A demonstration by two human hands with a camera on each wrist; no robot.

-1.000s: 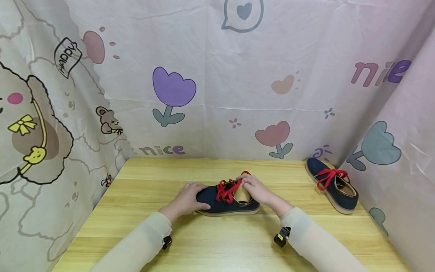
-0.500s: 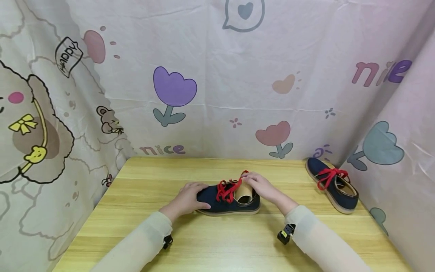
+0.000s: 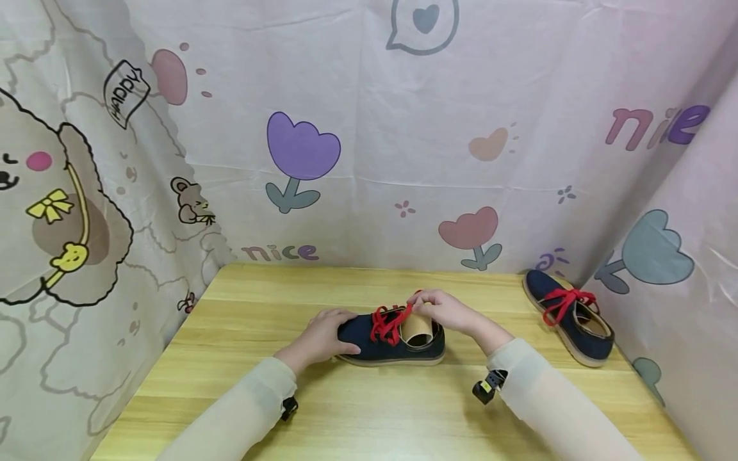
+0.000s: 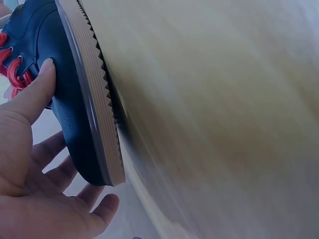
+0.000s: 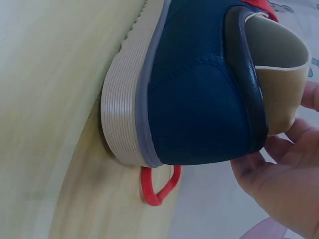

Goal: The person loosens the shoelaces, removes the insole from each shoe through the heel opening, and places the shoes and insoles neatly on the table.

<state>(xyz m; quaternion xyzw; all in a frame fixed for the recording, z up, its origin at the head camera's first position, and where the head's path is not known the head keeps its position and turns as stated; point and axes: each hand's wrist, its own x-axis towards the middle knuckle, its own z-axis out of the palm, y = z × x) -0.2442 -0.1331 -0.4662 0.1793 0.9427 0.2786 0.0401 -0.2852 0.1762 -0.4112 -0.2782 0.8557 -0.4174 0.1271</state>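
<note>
A navy shoe (image 3: pixel 369 339) with red laces (image 3: pixel 385 325) stands on its sole, toe to the left. Its toe is gripped by my left hand (image 3: pixel 321 338), the thumb on the near side and the fingers on the far side. A tan insole (image 3: pixel 416 326) sticks up from the shoe's opening, bent into a curl. At the insole's upper edge, my right hand (image 3: pixel 446 310) pinches it, with fingers behind it in the right wrist view. The front of the insole is hidden inside the shoe. A loose red lace loop (image 5: pixel 154 196) hangs beyond the heel.
The matching navy shoe (image 3: pixel 590 342), its red laces tied in a bow, stands at the table's right side. A wooden table (image 3: pixel 380 410) lies under everything. Printed curtains (image 3: pixel 357 147) enclose the back and both sides.
The insole's heel end has risen and curled over, now showing a hollow tube shape. My right hand has shifted slightly right; my left hand stays on the toe. The head view has shifted slightly.
</note>
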